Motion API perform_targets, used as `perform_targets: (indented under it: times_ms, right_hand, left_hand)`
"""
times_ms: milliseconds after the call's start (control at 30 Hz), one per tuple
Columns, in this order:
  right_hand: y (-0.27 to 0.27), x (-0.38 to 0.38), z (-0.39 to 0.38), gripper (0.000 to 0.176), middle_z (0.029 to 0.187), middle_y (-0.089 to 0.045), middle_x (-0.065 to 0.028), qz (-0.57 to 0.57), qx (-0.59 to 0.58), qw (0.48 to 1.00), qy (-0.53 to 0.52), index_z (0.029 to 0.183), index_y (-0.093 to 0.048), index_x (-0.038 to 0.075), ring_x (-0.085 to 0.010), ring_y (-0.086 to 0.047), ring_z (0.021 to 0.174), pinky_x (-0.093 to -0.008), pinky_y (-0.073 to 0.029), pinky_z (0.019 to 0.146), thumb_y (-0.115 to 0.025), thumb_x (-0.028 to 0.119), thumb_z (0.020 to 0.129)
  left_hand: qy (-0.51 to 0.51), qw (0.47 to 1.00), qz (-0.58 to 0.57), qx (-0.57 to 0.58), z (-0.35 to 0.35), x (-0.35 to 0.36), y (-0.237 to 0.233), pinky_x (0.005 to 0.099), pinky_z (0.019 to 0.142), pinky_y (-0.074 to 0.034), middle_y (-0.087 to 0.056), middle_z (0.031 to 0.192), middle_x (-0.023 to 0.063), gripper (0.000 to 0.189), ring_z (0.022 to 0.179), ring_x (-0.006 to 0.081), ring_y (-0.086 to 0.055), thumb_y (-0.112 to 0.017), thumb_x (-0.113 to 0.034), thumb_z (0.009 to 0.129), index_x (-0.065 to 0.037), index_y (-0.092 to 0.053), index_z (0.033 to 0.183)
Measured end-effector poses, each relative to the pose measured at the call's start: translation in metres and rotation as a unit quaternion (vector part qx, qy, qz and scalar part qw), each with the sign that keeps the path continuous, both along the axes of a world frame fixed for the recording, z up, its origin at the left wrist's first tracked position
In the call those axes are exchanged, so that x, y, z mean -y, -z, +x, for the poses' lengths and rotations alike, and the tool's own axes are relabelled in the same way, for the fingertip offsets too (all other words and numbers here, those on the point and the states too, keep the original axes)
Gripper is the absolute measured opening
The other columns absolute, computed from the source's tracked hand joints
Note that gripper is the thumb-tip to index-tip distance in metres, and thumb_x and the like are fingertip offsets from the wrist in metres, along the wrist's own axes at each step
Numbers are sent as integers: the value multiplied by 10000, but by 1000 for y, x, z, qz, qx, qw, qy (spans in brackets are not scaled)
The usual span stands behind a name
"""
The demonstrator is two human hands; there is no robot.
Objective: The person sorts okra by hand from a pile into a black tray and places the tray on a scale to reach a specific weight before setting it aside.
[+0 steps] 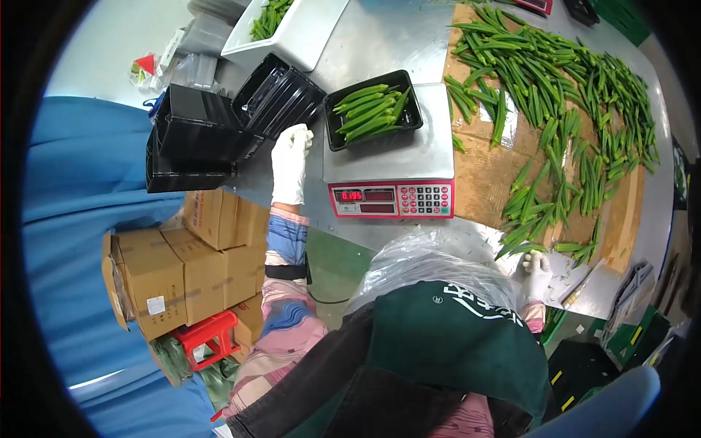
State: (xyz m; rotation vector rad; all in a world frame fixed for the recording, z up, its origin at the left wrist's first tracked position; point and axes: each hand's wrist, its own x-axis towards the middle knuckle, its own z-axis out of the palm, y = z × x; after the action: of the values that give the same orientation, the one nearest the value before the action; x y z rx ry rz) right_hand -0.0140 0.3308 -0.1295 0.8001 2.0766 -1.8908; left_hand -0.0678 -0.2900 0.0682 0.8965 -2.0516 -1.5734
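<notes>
A black rectangular plastic tray of green okra pods (373,114) sits on the flat silver pan of a red-and-silver digital scale (394,162), just right of the white-gloved left hand (291,162), apart from its curled fingers; I cannot tell whether they grip anything. The white-gloved right hand (538,271) is beside the lower edge of a loose green okra heap (551,95) on brown cardboard (475,179); its fingers are bent, their grip unclear. Stacked black plastic trays (197,120) stand left, on the metal table (387,36).

Glossy plastic tray (414,111), smooth metal scale platform (435,139), matt cardboard sheet (478,179), crinkled shiny plastic film (409,261).
</notes>
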Motion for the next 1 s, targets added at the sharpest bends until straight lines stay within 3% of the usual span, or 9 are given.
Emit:
perform_targets:
  times_ms: [33, 233, 333, 533, 567, 600, 667, 833, 1000]
  right_hand:
    - [2, -1, 0, 227, 876, -719, 4, -6, -3, 1000, 1, 1079, -705, 52, -35, -564, 651, -188, -445, 617, -599, 248, 1042]
    - [-9, 8, -8, 197, 835, -708, -29, 30, 19, 999, 20, 1022, -673, 49, -50, -581, 610, -186, -430, 542, -580, 222, 1044]
    - [-23, 22, -7, 207, 820, -699, -20, 76, 29, 996, 32, 1011, -664, 63, -49, -575, 606, -189, -415, 536, -559, 237, 1052]
    - [7, 13, -2, 199, 791, -678, -3, 107, -18, 994, 35, 983, -647, 84, -48, -544, 582, -194, -386, 525, -540, 236, 1053]
    - [8, 11, -2, 196, 787, -675, -2, 111, -23, 993, 33, 980, -643, 84, -48, -538, 577, -196, -385, 524, -538, 232, 1053]
    - [7, 12, -3, 194, 786, -675, -2, 119, -20, 992, 32, 981, -642, 84, -48, -538, 577, -197, -387, 524, -535, 229, 1053]
    - [4, 14, -4, 191, 786, -674, -3, 137, -14, 990, 29, 983, -639, 82, -48, -538, 578, -199, -390, 524, -530, 224, 1052]
    - [-1, 16, -5, 193, 786, -673, -5, 145, -10, 989, 22, 987, -641, 79, -49, -540, 583, -203, -397, 526, -521, 218, 1047]
    - [-3, 19, -4, 192, 792, -675, -5, 141, -22, 989, 23, 987, -643, 73, -50, -540, 584, -208, -404, 530, -522, 212, 1042]
  left_hand:
    - [33, 999, -16, 7, 3, 7, 6, 268, 808, -503, -731, 1056, 46, 314, 896, 94, -655, -625, -276, 1010, -59, -652, 1234]
    - [44, 999, -7, 31, -3, 12, 18, 261, 794, -506, -727, 1038, 41, 312, 890, 99, -662, -625, -288, 1010, -58, -654, 1220]
    - [22, 999, 32, 20, -8, -1, 14, 253, 746, -507, -722, 977, 36, 221, 843, 92, -639, -647, -179, 986, -26, -687, 1141]
    - [44, 954, -297, 4, -21, -15, 26, 305, 860, -522, -724, 1029, 76, 192, 922, 158, -673, -698, -140, 941, -33, -726, 1097]
    - [41, 932, -361, 4, -26, -23, 18, 313, 862, -517, -729, 1018, 83, 149, 948, 180, -676, -708, -143, 925, -58, -747, 1042]
    - [48, 927, -373, -14, -33, -28, 17, 399, 844, -500, -694, 919, 65, 126, 927, 267, -625, -721, -176, 880, -123, -737, 994]
    - [83, 865, -495, 2, -46, -34, 14, 408, 796, -492, -671, 865, 53, 96, 885, 258, -610, -735, -180, 849, -142, -724, 938]
    - [122, 748, -623, 192, -74, -43, 17, 451, 877, -434, -672, 987, 56, 218, 970, 308, -567, -707, -367, 863, -179, -761, 960]
    - [172, 830, -497, 189, -81, -30, 16, 461, 902, -413, -682, 981, 53, 196, 1057, 283, -565, -751, -374, 828, -196, -743, 910]
